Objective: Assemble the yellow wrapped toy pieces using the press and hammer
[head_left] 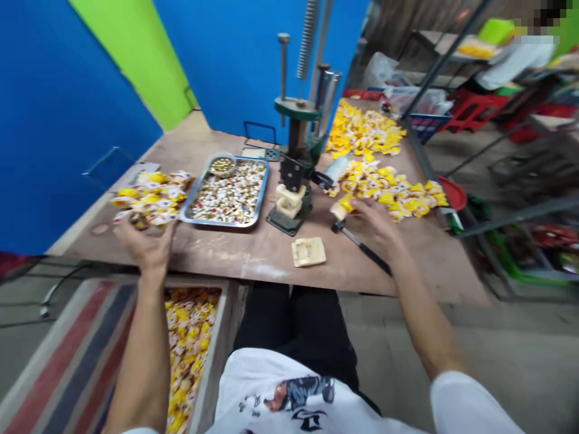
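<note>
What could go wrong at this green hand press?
The black-handled tool lies close to the edge of the table by the right hand, so a careless sweep could knock it off. Loose yellow packets sit near the press and might stray into it. The left hand is over a heap of packets near the table's edge, which could spill.

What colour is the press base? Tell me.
The press base is dark green; the head view shows it best.
</note>
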Motion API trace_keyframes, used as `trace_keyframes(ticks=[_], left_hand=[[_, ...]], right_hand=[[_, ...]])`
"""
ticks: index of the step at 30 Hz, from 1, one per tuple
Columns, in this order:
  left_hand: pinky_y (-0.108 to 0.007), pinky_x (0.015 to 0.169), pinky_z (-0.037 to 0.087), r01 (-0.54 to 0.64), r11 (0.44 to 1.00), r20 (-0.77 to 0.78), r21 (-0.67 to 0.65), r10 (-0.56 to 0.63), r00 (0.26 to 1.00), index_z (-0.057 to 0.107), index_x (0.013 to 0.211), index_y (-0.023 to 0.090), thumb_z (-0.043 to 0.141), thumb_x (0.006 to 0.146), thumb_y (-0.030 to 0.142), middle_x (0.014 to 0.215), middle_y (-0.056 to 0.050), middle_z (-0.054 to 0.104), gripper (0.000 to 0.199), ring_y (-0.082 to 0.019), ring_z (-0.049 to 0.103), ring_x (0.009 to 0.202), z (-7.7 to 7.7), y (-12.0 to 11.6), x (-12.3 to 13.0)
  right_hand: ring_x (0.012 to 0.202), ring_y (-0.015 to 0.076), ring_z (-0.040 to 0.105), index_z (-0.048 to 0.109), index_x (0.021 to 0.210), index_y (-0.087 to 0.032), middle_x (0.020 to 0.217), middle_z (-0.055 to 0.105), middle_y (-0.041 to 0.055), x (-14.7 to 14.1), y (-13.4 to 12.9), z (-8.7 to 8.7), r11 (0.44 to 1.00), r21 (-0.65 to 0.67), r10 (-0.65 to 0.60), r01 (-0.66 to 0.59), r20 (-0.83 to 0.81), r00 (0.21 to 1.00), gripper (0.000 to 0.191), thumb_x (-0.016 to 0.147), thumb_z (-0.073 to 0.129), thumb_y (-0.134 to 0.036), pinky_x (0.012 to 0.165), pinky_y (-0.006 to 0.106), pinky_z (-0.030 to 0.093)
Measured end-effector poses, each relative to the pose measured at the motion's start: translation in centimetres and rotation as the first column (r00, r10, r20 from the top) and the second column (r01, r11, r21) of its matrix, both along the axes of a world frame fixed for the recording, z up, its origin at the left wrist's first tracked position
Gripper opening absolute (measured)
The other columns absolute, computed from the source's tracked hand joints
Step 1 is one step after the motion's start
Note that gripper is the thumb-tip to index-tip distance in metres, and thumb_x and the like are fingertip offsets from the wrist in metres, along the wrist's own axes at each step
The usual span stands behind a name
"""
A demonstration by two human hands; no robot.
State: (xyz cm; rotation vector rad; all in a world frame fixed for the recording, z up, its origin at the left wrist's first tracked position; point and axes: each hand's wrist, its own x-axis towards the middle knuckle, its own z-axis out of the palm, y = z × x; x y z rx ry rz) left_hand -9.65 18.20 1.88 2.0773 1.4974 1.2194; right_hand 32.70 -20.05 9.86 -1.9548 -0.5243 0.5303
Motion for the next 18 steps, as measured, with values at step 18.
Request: trace_keyframes(ticks=[18], left_hand=[[-0.038,0.107,0.064,0.595,0.748,0.54,-0.295,-0.384,0.75,0.066,0.132,0.027,0.091,0.088,0.045,0.134,-0.009,0.073,0.054,-0.025,0.076,0.124,2.1,-20.3,15.4]], right_hand=[[0.072,0.0091,0.073,0.076,0.1,-0.016,0.091,0.082,0.0064,-8.3,7.2,-1.7,0.97,0.233,0.2,-0.063,-0.633,0.748,0.032,0.099,0.085,-0.047,0.065,0.015,0.061]])
